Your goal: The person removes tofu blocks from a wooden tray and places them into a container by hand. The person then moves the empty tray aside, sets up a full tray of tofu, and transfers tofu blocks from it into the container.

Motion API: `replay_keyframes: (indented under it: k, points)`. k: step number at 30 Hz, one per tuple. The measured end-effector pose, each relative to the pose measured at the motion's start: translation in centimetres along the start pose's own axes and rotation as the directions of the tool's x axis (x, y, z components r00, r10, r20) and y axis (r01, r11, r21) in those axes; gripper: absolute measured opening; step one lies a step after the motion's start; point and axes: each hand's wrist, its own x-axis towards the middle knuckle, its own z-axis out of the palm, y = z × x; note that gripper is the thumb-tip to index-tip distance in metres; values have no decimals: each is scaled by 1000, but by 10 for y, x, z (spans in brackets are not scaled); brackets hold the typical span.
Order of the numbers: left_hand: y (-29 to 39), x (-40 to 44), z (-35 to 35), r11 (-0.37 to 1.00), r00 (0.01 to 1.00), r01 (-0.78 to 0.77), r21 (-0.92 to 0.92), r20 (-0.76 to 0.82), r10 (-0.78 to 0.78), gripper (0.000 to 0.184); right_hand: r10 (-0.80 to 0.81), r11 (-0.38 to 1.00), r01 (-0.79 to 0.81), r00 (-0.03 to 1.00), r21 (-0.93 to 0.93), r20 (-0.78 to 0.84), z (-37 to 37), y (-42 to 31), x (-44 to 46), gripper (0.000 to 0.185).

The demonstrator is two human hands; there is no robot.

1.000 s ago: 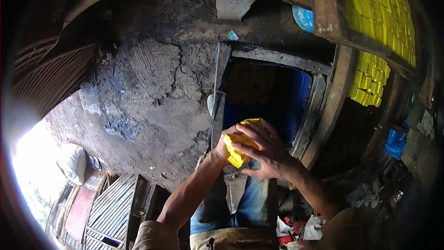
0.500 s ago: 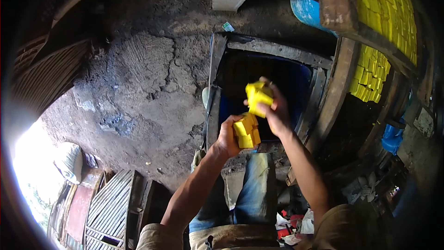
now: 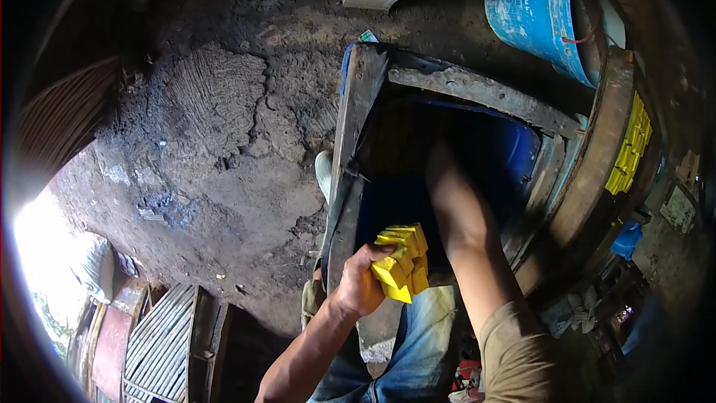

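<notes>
A bundle of small yellow blocks, several pressed together, is gripped by my left hand, fingers closed round its left side. It is held over the near edge of a wooden-framed box with a dark blue lining. My right arm reaches down into that box, and my right hand fades into the shadow there. Its fingers are hidden, so whether it holds anything cannot be seen. Faint block-like shapes show in the dark at the bottom of the box.
A blue bucket lies at the upper right beyond the frame. More yellow blocks sit in rows behind a wooden beam at the right. Cracked grey ground spreads left, and a slatted rack stands lower left.
My right hand, which held yellow blocks above the box, has gone down into its dark inside. My left hand still grips its bundle, slightly lower. The view has shifted, showing more of the bucket.
</notes>
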Motion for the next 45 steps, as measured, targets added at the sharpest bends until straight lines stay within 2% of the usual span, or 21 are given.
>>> replay_keyframes:
  k: [8, 10, 13, 15, 17, 18, 19, 21, 22, 23, 25, 27, 28, 30, 33, 34, 36, 37, 39, 43, 45]
  points:
    - [-13, 6, 14, 999, 999, -37, 5, -13, 37, 52, 17, 998, -14, 998, -54, 58, -46, -34, -42, 45]
    - [-12, 14, 16, 998, 998, -55, 38, -15, 55, 51, 28, 997, -17, 988, -79, 151, -56, -61, -79, 44]
    - [-8, 20, 31, 986, 995, -62, 154, -72, 73, 58, 169, 952, -48, 907, -304, 385, -62, -134, -188, 56]
    - [-10, 26, 38, 974, 992, -57, 218, -98, 80, 51, 74, 936, 139, 821, -324, 566, -79, -133, -235, 62]
    - [-18, 34, 36, 944, 986, -168, 284, 37, 164, 49, 24, 896, 243, 809, -372, 587, -77, -144, -260, 66]
    - [-19, 37, 42, 939, 984, -174, 295, 16, 177, 50, 122, 936, 79, 843, -344, 525, -81, -137, -256, 67]
    - [-19, 41, 44, 939, 984, -173, 297, 18, 175, 50, 76, 934, 122, 851, -336, 519, -82, -134, -245, 62]
    - [-18, 46, 44, 920, 983, -168, 355, -10, 183, 50, 145, 964, -1, 841, -267, 520, -81, -133, -229, 57]
    - [-13, 41, 40, 923, 991, -123, 364, -8, 136, 51, 149, 961, 0, 843, -278, 516, -76, -139, -222, 54]
    - [-10, 37, 37, 924, 991, -122, 363, -9, 134, 51, 86, 940, 114, 832, -321, 548, -78, -129, -204, 57]
    - [-10, 26, 30, 849, 983, -166, 501, 12, 185, 75, -7, 681, 418, 825, -602, 565, -74, -124, -166, 63]
    - [-12, 12, 35, 881, 981, -173, 441, -1, 193, 77, -8, 159, 598, 797, -786, 604, -67, -105, -115, 71]
    - [-11, 6, 38, 881, 984, -170, 442, 21, 180, 76, -11, 154, 598, 797, -786, 604, -61, -108, -100, 71]
    - [-15, 2, 25, 887, 981, -193, 419, 94, 169, 68, 250, -469, 732, 647, -494, 721, -50, -112, -74, 53]
    - [-9, -10, 27, 865, 984, -178, 469, 97, 150, 67, 431, -539, 656, 754, -528, 496, -64, -52, 10, 54]
    - [-6, -14, 27, 884, 986, -166, 436, 102, 134, 68, 430, -543, 656, 754, -524, 497, -71, -39, 24, 54]
    - [-1, -17, 24, 892, 984, -169, 420, 120, 130, 64, 3, -222, 640, 755, -736, 656, -86, -17, 47, 43]
    - [-1, -17, 21, 896, 982, -179, 406, 133, 135, 63, 6, -226, 643, 752, -732, 659, -88, -7, 56, 43]
    - [-2, -13, 11, 901, 977, -201, 384, 145, 156, 62, -249, -323, 671, 621, -668, 744, -94, 12, 75, 47]
    - [-4, -11, 6, 903, 963, -249, 350, 192, 191, 60, -179, -313, 641, 684, -700, 707, -107, 41, 87, 46]
    - [-7, -13, 13, 924, 965, -234, 304, 192, 181, 58, -83, -598, 495, 744, -631, 663, -103, 27, 58, 45]
